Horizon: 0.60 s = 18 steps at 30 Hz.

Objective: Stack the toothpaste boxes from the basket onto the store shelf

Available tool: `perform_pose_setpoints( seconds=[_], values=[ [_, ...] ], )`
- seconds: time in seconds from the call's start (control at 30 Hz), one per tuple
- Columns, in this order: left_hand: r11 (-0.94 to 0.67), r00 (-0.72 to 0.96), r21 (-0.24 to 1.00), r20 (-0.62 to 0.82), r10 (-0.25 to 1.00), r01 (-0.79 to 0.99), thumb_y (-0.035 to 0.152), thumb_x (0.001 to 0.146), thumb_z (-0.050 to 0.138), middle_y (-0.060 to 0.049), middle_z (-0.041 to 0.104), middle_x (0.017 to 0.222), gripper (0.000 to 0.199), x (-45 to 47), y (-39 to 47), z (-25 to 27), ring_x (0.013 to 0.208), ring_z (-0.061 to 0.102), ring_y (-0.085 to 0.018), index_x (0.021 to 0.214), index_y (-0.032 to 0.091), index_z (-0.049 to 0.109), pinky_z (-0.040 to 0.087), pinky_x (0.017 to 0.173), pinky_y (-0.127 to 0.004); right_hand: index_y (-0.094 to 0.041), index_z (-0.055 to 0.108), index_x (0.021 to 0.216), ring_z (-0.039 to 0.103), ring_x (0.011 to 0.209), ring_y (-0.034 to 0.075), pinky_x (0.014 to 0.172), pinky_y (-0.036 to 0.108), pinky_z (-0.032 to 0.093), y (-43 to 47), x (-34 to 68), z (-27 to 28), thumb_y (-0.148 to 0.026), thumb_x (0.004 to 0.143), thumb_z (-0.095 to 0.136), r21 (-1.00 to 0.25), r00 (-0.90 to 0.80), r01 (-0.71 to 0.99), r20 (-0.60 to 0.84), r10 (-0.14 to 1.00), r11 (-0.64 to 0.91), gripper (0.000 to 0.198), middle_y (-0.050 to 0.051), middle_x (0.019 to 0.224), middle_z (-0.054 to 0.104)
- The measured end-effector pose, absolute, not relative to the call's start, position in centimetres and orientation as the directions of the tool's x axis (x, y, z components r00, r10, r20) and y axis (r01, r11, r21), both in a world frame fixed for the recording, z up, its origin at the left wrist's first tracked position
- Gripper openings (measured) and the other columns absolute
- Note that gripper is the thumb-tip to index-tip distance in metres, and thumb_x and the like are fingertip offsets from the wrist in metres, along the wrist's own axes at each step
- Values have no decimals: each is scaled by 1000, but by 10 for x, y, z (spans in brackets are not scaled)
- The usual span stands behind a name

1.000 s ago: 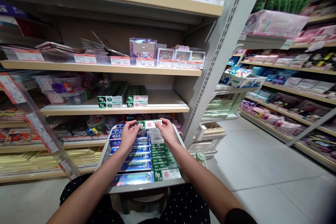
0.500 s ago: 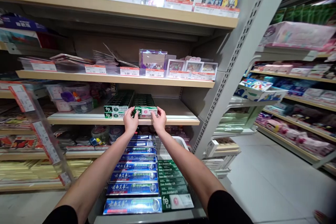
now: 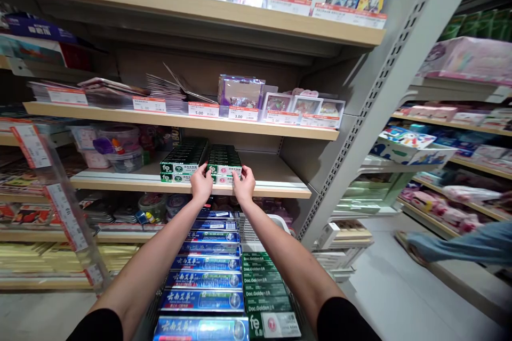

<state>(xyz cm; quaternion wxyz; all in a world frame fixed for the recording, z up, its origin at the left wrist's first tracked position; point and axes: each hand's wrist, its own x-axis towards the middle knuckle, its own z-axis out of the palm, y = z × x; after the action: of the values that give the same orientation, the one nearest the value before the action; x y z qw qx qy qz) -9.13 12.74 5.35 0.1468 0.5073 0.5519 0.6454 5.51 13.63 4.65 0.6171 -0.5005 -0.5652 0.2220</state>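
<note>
On the middle shelf, my left hand (image 3: 202,183) and my right hand (image 3: 244,184) grip opposite ends of a green and white toothpaste box (image 3: 224,169) with a pink emblem. It is the front box in the upper layer of the right-hand stack. Another toothpaste box (image 3: 224,180) shows just beneath it, between my thumbs. Left of my hands stands a second stack of green toothpaste boxes (image 3: 182,168), with green emblems. Below my forearms, a basket (image 3: 280,219) holds a row of blue toothpaste boxes (image 3: 204,301) beside a row of green ones (image 3: 266,293).
Plastic tubs (image 3: 124,152) sit farther left on the same shelf. The shelf above (image 3: 180,120) carries flat packs and small clear cases. A slanted price-label strip (image 3: 66,213) stands at left, a slotted metal upright (image 3: 372,85) at right. Someone's leg (image 3: 460,245) shows in the aisle.
Two layers of box fronts now show between my hands, where one front showed before. My view has shifted slightly, and another person's leg has entered at the right.
</note>
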Motion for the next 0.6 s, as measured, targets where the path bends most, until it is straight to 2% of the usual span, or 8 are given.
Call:
perform_pose_setpoints(
  seconds=[0.2, 0.33, 0.47, 0.6],
  values=[
    [-322, -444, 825, 532, 721, 465, 22, 86, 56, -18, 69, 114, 34, -88, 129, 56, 111, 63, -30, 116, 11, 66, 46, 101, -46, -17, 49, 124, 60, 115, 22, 100, 37, 48, 142, 52, 46, -33, 85, 55, -865, 282, 315, 477, 832, 390, 42, 13, 124, 61],
    [-364, -396, 758, 612, 685, 542, 23, 88, 53, -19, 60, 129, 43, -86, 116, 56, 123, 55, -31, 128, 10, 58, 41, 107, -45, -16, 50, 123, 61, 114, 23, 102, 39, 48, 137, 60, 49, -34, 83, 60, -843, 249, 242, 533, 809, 481, 45, 13, 125, 60],
    [-486, -284, 651, 724, 628, 584, 23, 89, 52, -14, 47, 146, 53, -88, 77, 57, 136, 42, -26, 141, 16, 44, 34, 115, -41, -19, 50, 127, 55, 122, 24, 107, 41, 45, 113, 86, 53, -36, 80, 68, -761, 142, 273, 636, 758, 588, 54, 13, 132, 56],
    [-613, -58, 536, 778, 626, 580, 22, 92, 47, -10, 53, 139, 43, -81, 19, 53, 132, 47, -23, 135, 21, 51, 37, 112, -39, -22, 56, 118, 61, 112, 21, 101, 38, 48, 63, 130, 49, -37, 82, 66, -702, -53, 355, 644, 763, 617, 40, 9, 120, 63]
  ],
)
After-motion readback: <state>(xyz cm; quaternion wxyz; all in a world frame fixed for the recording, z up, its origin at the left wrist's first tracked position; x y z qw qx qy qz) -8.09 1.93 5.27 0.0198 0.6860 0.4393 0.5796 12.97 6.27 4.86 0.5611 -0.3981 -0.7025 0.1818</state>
